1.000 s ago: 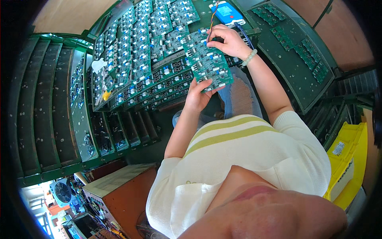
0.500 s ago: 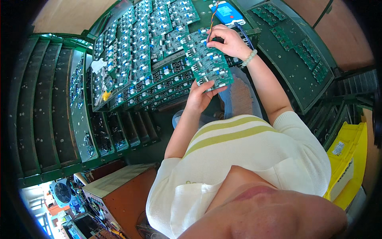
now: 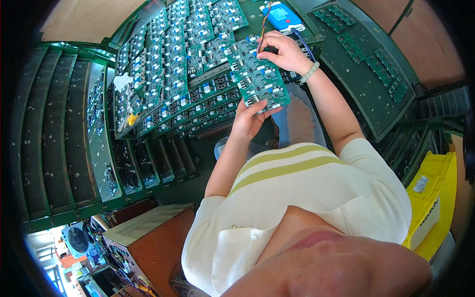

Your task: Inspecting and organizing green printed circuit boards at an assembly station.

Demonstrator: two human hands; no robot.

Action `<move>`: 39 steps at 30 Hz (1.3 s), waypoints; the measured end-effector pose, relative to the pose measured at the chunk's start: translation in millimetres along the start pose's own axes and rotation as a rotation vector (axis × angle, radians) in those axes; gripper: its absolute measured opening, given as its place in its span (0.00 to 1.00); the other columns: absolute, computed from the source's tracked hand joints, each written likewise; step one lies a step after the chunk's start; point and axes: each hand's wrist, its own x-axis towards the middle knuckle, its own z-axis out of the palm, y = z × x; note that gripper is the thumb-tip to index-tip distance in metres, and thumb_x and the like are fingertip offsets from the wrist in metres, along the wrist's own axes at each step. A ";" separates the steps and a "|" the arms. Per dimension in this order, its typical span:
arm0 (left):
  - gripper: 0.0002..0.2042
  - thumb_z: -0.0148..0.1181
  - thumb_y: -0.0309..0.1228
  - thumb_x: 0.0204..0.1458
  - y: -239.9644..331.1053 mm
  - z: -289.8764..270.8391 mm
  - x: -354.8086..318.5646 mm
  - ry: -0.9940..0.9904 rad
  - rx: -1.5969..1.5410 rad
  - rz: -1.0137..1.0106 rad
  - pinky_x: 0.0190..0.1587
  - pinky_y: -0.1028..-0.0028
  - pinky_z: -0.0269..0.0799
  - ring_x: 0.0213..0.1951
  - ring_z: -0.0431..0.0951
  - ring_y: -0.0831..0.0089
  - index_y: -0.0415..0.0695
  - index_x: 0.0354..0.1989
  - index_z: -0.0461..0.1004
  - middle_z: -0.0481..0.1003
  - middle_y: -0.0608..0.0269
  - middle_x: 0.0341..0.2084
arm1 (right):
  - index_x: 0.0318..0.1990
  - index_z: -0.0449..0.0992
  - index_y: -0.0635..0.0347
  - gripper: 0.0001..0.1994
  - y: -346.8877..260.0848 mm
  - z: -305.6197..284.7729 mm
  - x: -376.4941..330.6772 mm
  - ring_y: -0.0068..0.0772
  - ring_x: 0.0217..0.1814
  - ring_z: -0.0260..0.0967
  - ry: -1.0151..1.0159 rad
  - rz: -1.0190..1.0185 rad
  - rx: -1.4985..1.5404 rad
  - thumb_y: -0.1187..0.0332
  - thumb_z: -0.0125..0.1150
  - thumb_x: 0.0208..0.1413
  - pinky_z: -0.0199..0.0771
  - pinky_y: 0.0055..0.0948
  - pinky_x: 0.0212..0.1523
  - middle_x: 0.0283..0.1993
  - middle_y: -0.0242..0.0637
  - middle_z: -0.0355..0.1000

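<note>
Left hand gripping near edge of green circuit board, right hand pinching wires at its far edge, blue device beyond, rows of boards alongside

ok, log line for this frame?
left hand: holds circuit board from below | right hand: pinches wires at board top | blue tester behind

Left hand palm hidden under circuit board; board parts prob. too small to tell.

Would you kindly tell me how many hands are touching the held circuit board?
2: the left hand supports its near edge, the right hand rests on its far end.
</note>
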 end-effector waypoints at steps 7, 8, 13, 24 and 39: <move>0.23 0.53 0.17 0.50 1.1 2.4 -0.4 0.015 0.007 0.001 0.51 0.49 0.71 0.51 0.72 0.56 0.40 0.56 0.60 0.71 0.53 0.49 | 0.29 0.73 0.60 0.08 1.0 0.4 -0.7 0.36 0.49 0.70 0.001 -0.011 -0.015 0.70 0.67 0.45 0.70 0.33 0.47 0.36 0.36 0.72; 0.23 0.53 0.17 0.50 1.2 2.7 -0.6 0.005 0.018 0.006 0.51 0.49 0.71 0.51 0.72 0.56 0.40 0.56 0.60 0.71 0.53 0.49 | 0.29 0.73 0.60 0.08 2.1 0.6 -0.7 0.36 0.49 0.70 0.001 -0.011 -0.015 0.70 0.67 0.45 0.70 0.33 0.47 0.36 0.36 0.72; 0.25 0.53 0.18 0.50 0.3 1.3 0.0 -0.027 0.080 0.033 0.52 0.48 0.69 0.52 0.70 0.53 0.40 0.58 0.57 0.69 0.51 0.51 | 0.29 0.74 0.60 0.08 3.7 1.4 -0.6 0.36 0.48 0.70 -0.001 -0.005 -0.008 0.69 0.67 0.45 0.69 0.32 0.46 0.37 0.35 0.73; 0.23 0.50 0.14 0.51 8.7 13.7 -3.2 -0.020 0.122 0.069 0.50 0.53 0.73 0.50 0.73 0.58 0.40 0.57 0.58 0.70 0.53 0.48 | 0.30 0.74 0.59 0.08 1.5 1.3 -1.0 0.35 0.47 0.70 -0.006 0.015 -0.021 0.67 0.66 0.46 0.69 0.31 0.44 0.38 0.34 0.73; 0.25 0.48 0.11 0.50 14.7 20.5 -4.5 -0.007 0.223 0.083 0.47 0.53 0.76 0.49 0.74 0.56 0.41 0.57 0.55 0.69 0.52 0.49 | 0.32 0.74 0.61 0.07 -0.2 -1.5 -0.4 0.32 0.46 0.70 -0.025 0.082 0.075 0.68 0.64 0.50 0.69 0.28 0.44 0.41 0.35 0.73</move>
